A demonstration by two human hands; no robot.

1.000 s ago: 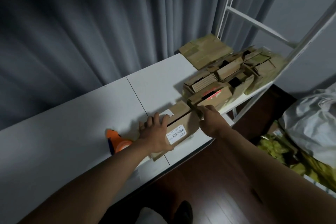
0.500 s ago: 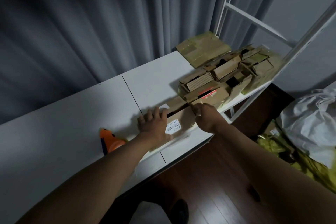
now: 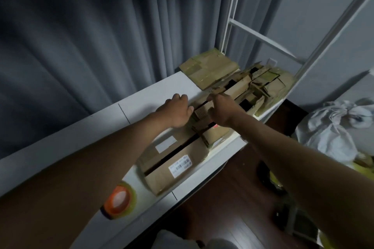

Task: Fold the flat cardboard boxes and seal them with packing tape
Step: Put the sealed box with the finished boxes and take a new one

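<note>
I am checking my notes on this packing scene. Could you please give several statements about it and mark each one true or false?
1. The box with the barcode label has its top flaps sealed with tape. False: a dark gap runs open between the flaps.
2. The tape roll lies on the white table, near the front edge. True.
3. The left hand holds the tape roll. False: it is up at the pile of cardboard boxes, far from the roll.
4. The right hand is at the same pile. True.
5. A grey curtain hangs behind the table. True.
</note>
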